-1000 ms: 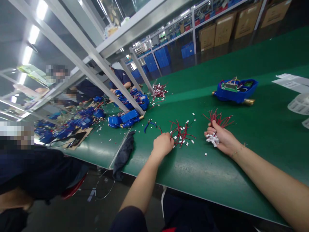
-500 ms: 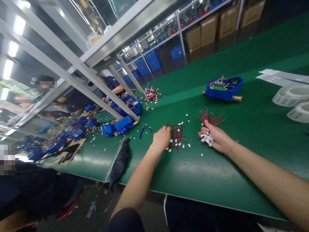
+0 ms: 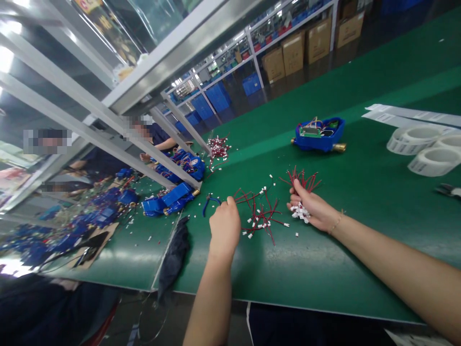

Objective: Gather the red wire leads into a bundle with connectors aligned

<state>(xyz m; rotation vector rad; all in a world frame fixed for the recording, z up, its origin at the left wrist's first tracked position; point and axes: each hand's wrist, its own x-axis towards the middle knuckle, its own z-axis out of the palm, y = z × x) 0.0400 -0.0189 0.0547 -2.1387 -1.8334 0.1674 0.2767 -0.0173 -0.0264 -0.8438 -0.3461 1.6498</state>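
My right hand [image 3: 319,210] is closed around a bunch of red wires [image 3: 306,180]. Their thin ends fan out above the thumb, and white connectors [image 3: 299,212] cluster below the fingers. To the left, my left hand [image 3: 225,225] is closed in a pinch on a few red wires [image 3: 248,198] that stick out to its right. The fingertips themselves are mostly hidden behind the back of the hand. Between the two hands, a loose heap of red wires with white connectors [image 3: 265,223] lies on the green table [image 3: 298,274].
Blue-handled pliers [image 3: 206,205] lie just beyond my left hand. A blue housing with a circuit board and brass fitting [image 3: 320,139] stands farther back. Label rolls [image 3: 434,161] are at right, more wires [image 3: 218,147] near the shelf post, a dark cloth [image 3: 175,259] at left. Co-workers sit beyond.
My left hand has lifted and drawn wires out of the heap, which is now more spread out. My right hand keeps its bunch. The view has shifted slightly to the right.
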